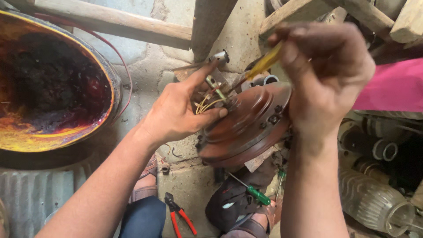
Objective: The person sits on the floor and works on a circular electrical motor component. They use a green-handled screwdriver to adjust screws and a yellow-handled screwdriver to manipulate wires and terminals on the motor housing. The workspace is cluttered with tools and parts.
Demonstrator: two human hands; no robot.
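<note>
Motor housing (pixel 246 128) (reddish, round) rests gripped in the left hand (pixel 178 112); the right hand (pixel 326 75) pinches a yellow-handled screwdriver (pixel 262 65) above it.

A rust-brown round metal motor housing (pixel 246 125) carries pale yellow wires (pixel 205 105). The screwdriver handle (pixel 264 61) is translucent yellow. Far left, a large round drum (pixel 53 83) shows blackened, red and yellow streaks inside. Near, red-handled pliers (pixel 180 216) and a green-handled screwdriver (pixel 257 195) lie below. A pink cloth (pixel 392 86) sits right.
</note>
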